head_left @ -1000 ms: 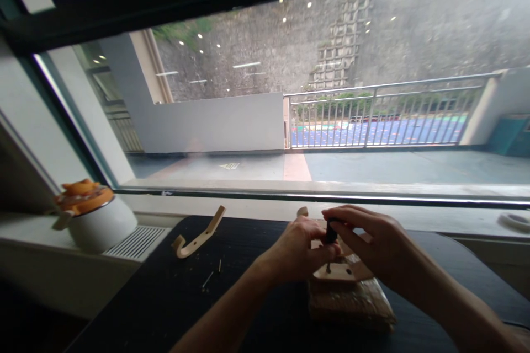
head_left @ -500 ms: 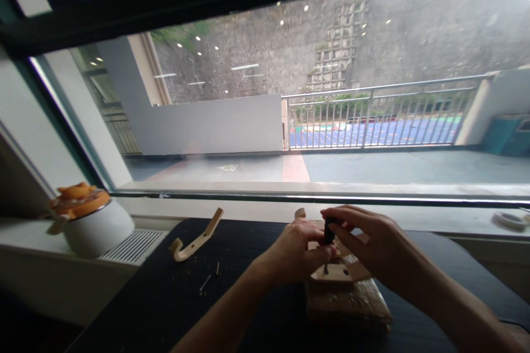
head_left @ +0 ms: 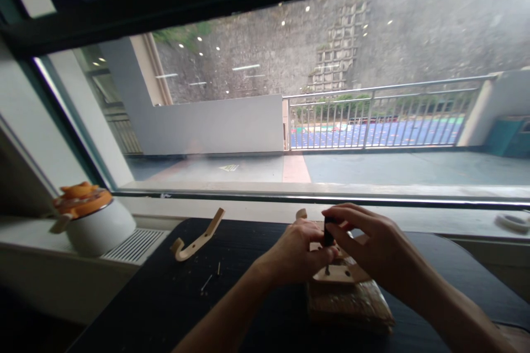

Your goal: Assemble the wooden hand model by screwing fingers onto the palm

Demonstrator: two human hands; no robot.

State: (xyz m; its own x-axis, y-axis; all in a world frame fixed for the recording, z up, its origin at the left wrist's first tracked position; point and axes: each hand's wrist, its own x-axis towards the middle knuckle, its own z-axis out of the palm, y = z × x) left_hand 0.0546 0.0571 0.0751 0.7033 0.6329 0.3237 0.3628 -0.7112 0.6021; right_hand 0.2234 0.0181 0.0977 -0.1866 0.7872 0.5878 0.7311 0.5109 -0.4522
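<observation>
My right hand (head_left: 372, 231) pinches the upper part of a short black screwdriver (head_left: 329, 230), held upright. My left hand (head_left: 296, 248) closes its fingers and thumb around the lower end of the handle. Below, the tip meets a hole in a pale wooden hook piece (head_left: 338, 274), which has a second dark hole to the right. This piece lies on a brown block wrapped in clear film (head_left: 351, 304). Further wood shows behind my fingers, partly hidden, including a curved wooden end (head_left: 301, 213). Whether a screw sits under the tip I cannot tell.
On the black table (head_left: 157, 298) to the left lies another wooden hook (head_left: 199, 242), with two screws (head_left: 207, 283) near it. An orange-lidded white pot (head_left: 97, 223) stands on the sill by a vent (head_left: 134, 244). A tape roll (head_left: 512, 222) lies at right.
Both hands keep their grip on the screwdriver, with barely any finger movement. The whole view has shifted very slightly.
</observation>
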